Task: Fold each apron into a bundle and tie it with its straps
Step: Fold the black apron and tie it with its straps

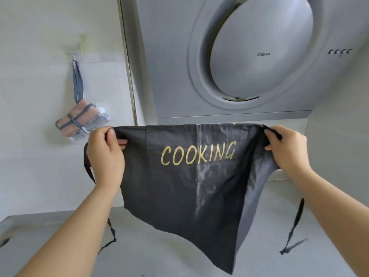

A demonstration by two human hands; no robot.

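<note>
On the wall at the left, a brown bundled apron hangs from a hook, already tied with its grey strap. The left hand has fingers and thumb curled round the top left corner of the black apron, which is held up and spread above the middle of the worktop. The left strap dangles below that wrist. The right hand grips the top right corner the same way, and the right strap trails down towards the worktop's right side. I'd worry about those loose straps. If they get folded inside the cloth, there'd be nothing free to tie with. The right edge also hangs doubled under, so the fold could go crooked.
</note>
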